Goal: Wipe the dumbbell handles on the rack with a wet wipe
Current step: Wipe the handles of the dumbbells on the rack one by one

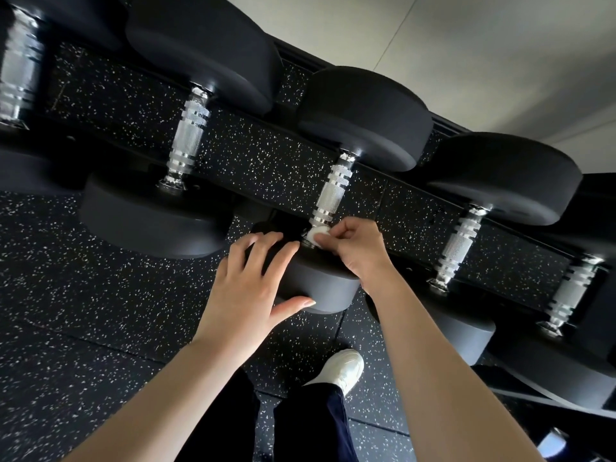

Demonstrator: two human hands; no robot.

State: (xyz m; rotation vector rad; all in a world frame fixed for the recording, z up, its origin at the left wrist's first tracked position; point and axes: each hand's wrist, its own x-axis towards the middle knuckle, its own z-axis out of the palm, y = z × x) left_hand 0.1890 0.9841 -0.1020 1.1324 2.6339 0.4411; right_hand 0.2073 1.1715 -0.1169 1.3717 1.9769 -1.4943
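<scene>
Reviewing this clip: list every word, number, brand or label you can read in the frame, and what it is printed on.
None can be read.
Dumbbell heads: plain black faces, no weight numbers or brand showing from this angle.
Handles: only knurling and grooves, no markings.
Wet wipe in the right hand: plain white.
White shoe: no logo legible.
Blue-white object at the bottom right corner: too blurred to read.

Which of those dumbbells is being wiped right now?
The middle dumbbell: the right hand presses a white wipe against its handle's near end, while the left hand rests on its near weight. The others are untouched.
</scene>
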